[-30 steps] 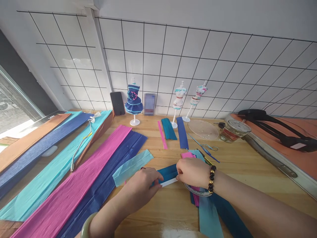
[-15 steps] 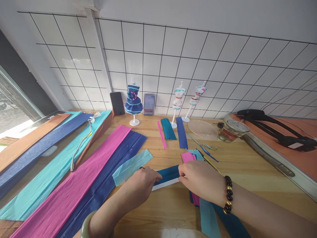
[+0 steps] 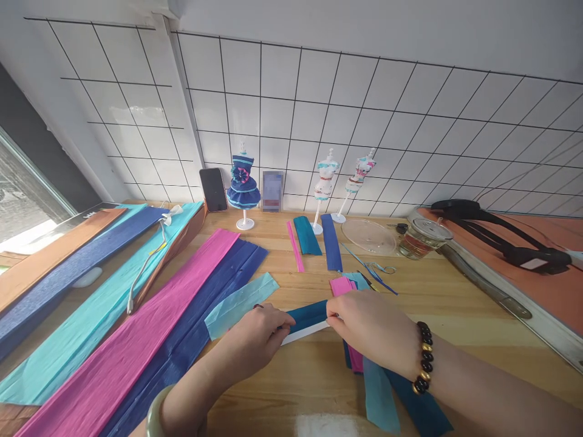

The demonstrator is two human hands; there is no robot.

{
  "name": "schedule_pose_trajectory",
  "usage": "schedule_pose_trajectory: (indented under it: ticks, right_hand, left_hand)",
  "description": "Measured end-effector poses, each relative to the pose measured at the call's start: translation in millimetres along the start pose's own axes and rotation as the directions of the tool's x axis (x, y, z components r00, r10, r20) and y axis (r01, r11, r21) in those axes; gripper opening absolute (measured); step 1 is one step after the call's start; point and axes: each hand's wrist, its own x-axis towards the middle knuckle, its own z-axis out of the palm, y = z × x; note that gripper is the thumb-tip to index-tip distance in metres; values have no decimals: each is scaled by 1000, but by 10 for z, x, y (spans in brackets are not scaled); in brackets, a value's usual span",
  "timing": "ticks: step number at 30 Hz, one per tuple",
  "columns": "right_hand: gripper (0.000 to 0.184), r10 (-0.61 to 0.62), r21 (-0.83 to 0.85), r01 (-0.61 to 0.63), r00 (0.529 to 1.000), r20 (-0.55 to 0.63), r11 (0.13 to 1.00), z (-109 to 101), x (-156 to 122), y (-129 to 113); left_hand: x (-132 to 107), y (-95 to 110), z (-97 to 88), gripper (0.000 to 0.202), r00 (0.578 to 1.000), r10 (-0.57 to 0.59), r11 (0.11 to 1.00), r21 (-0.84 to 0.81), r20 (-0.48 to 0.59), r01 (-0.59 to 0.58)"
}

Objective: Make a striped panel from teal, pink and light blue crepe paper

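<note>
Between my hands a dark teal crepe paper strip [image 3: 308, 314] is stretched, with a white band [image 3: 306, 332] along its near edge. My left hand [image 3: 260, 332] pinches its left end, and my right hand [image 3: 364, 325] pinches the right end; the fingertips are partly hidden. Just left of my left hand lies a light aqua paper piece [image 3: 241, 301]. Under and beside my right hand are a pink paper strip [image 3: 341, 287], another light aqua strip [image 3: 381, 397] and a dark teal strip [image 3: 421, 403], running toward the near edge.
Long pink [image 3: 150, 328] and navy paper sheets [image 3: 195, 334] cover the left. Along the wall stand a phone [image 3: 213, 189], a dressed mini mannequin [image 3: 243, 182] and two white mannequins [image 3: 325, 180]. Scissors [image 3: 380, 268], a lidded glass jar [image 3: 423, 237] and a black strapped object [image 3: 505, 237] lie right.
The view has shifted slightly. Both hands keep their pinch on the strip's ends, with my right hand turned a little; little else differs.
</note>
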Motion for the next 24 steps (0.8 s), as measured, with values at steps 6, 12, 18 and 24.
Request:
schedule_pose_trajectory:
  ticks: [6,12,18,24]
  right_hand:
    - [22,9,21,-10,999,43,1000,40,96,31]
    - [21,19,33,-22,997,78,999,15,120,50]
    - [24,17,2,-18,999,50,1000,-69,-88,-30]
    - [24,-51,-118,41,995,-81,992,-46,-456,-246]
  left_hand:
    - [15,-19,35,24,1000,9,1000,4,-22,-9]
    - [6,-10,-77,28,997,-25,997,-78,-68,20]
    - [25,-110,-72,20,998,-43,999,-23,-46,42]
    - [60,-206,33,23,998,-17,1000,-6,-56,16]
